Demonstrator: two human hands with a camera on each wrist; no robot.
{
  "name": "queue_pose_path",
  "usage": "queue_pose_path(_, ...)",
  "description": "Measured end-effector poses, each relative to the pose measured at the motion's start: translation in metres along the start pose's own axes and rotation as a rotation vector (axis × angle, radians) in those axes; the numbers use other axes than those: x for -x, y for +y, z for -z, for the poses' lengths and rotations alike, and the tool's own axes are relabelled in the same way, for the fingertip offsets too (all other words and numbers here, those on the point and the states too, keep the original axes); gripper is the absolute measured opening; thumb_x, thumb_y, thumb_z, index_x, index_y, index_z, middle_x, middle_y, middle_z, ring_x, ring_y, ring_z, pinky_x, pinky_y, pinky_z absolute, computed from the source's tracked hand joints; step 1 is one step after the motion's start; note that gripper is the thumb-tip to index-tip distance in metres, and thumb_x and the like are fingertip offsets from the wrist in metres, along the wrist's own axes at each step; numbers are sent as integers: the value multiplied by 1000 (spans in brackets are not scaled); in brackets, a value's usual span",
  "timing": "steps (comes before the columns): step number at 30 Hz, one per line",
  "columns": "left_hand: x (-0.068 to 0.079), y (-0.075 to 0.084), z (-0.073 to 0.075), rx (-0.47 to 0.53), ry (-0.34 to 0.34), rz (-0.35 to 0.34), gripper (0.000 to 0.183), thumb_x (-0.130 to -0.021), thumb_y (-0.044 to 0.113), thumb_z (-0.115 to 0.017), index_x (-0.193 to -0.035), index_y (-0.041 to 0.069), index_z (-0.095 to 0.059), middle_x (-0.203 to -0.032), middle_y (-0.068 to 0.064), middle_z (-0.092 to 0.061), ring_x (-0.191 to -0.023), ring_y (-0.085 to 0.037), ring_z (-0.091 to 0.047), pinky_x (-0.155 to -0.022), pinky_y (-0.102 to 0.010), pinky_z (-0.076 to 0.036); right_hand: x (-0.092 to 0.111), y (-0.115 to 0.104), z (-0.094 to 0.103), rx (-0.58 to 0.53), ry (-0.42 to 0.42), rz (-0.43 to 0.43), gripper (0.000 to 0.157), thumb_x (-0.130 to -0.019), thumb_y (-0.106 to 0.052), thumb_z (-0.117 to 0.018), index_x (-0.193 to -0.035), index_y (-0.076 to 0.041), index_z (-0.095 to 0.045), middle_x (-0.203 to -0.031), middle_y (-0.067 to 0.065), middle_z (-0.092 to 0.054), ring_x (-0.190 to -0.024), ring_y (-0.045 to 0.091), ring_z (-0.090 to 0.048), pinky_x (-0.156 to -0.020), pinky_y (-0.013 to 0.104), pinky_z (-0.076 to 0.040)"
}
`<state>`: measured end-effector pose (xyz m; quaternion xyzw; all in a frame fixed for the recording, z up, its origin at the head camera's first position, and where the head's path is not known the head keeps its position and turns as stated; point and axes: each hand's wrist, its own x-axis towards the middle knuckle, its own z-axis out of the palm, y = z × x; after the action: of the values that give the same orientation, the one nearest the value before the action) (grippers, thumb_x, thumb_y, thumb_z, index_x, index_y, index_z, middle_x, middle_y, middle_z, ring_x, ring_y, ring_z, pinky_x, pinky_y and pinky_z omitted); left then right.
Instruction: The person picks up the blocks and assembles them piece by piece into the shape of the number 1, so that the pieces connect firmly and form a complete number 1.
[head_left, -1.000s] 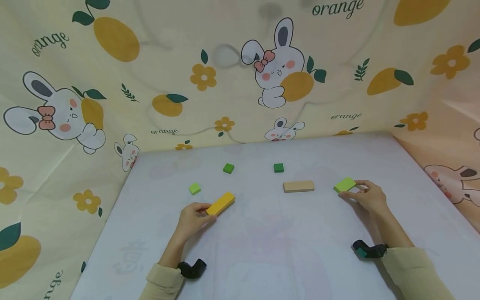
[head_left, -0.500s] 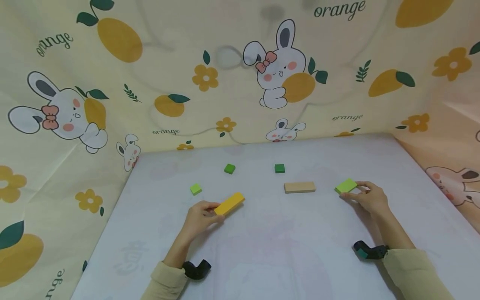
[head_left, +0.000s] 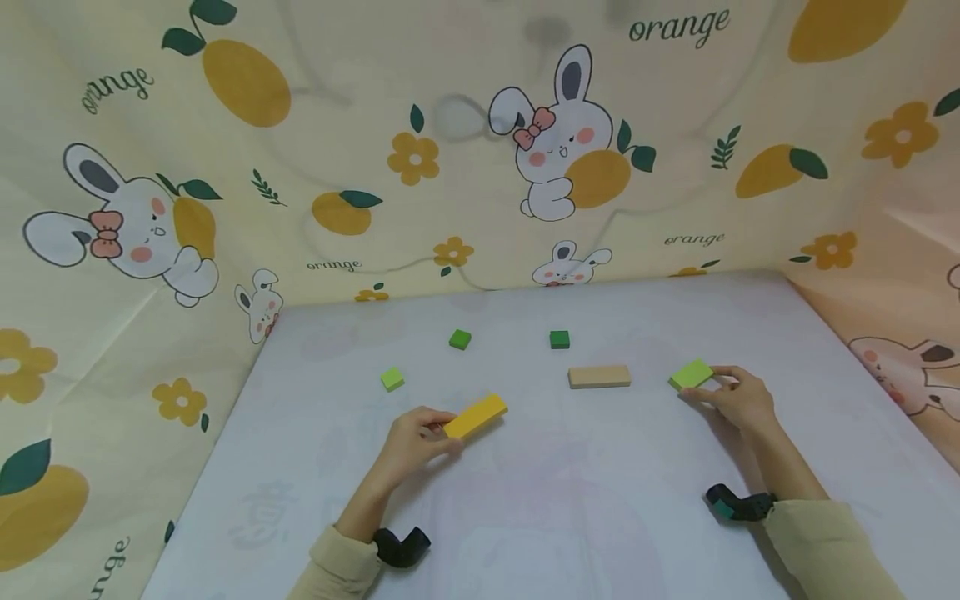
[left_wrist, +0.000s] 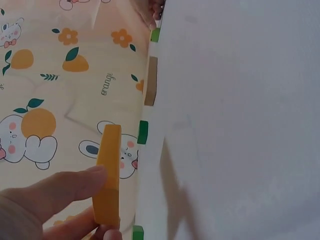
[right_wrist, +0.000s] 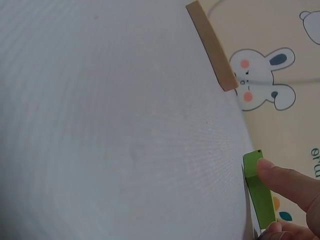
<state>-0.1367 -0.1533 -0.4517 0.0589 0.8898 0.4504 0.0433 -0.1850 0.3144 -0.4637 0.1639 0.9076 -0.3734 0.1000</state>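
The left hand grips the yellow block by its left end, raised over the middle of the desk, while the right hand pinches the lime block at the right; whether this one touches the desk is hard to tell. The tan block lies left of the lime block, the dark green cube farther and more left.

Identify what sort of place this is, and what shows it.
Probably a staged tabletop recording spot, though the wider room isn't visible. Signs: a pale table, a bunny-and-orange printed backdrop behind it and at its sides, and a black device worn at each wrist.
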Motion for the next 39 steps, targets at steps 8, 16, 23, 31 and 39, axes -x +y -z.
queue_pose_path(8, 2, 6, -6, 8, -23, -37, 33, -73, 13, -82, -104, 6, -74, -95, -9, -70, -85, -14, -57, -71, -18, -47, -1, 2, -1, -3, 13, -12, 90, -85, -46, -69, -146, 6, -27, -139, 41, -35, -114, 47, -44, -82, 44, -50)
queue_pose_path(16, 2, 9, -13, 11, -71, -85, 33, -73, 12, -82, -103, 3, -73, -93, -12, -69, -84, -15, -57, -68, -16, -46, 0, 0, -2, -12, 13, -10, 90, -85, -44, -69, -146, 7, -28, -140, 42, -33, -119, 50, -42, -88, 49, -49)
queue_pose_path(23, 5, 14, -17, 8, -109, -117, 34, -74, 12, -82, -105, 3, -73, -97, -14, -69, -84, -18, -57, -68, -16, -45, 0, -1, -1, -44, -7, -31, 92, -83, -47, -69, -147, 4, -26, -142, 40, -31, -119, 48, -40, -90, 51, -47)
queue_pose_path(31, 6, 18, -25, 14, -164, -157, 33, -75, 12, -81, -106, 3, -73, -97, -14, -69, -84, -21, -59, -69, -17, -48, 0, -1, -2, -35, -10, -16, 92, -84, -47, -69, -147, 4, -26, -142, 41, -32, -122, 50, -39, -93, 54, -46)
queue_pose_path(39, 7, 22, -37, -16, -225, -180, 32, -76, 12, -80, -106, 5, -73, -100, -11, -70, -84, -16, -56, -70, -19, -46, -1, 0, -1, -24, -3, 3, 92, -84, -48, -68, -147, 5, -26, -142, 42, -32, -124, 52, -39, -95, 56, -45)
